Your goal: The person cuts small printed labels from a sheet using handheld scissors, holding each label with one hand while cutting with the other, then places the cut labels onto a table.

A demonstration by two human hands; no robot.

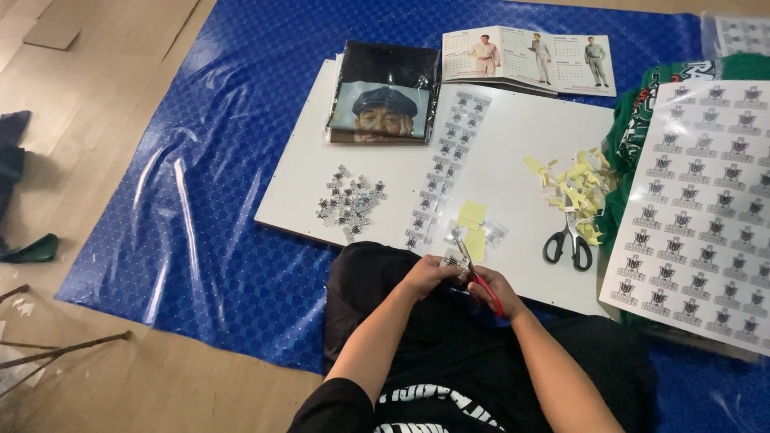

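Observation:
My left hand (429, 275) pinches a small clear printed sticker piece (451, 258) just over the near edge of the white board (513, 136). My right hand (496, 290) grips red-handled scissors (473, 269), whose blades point up into that piece. A long strip of black-and-white stickers (443, 164) lies up the middle of the board. A heap of cut stickers (350, 202) sits to the left, and yellow paper squares (472, 226) lie right by my hands.
Black-handled scissors (568, 243) lie beside a pile of yellow scraps (576, 188). A large printed sticker sheet (710, 204) lies at right over green cloth (634, 136). A bagged dark garment (383, 96) and an open booklet (529, 60) lie at the back on blue plastic sheeting (208, 200).

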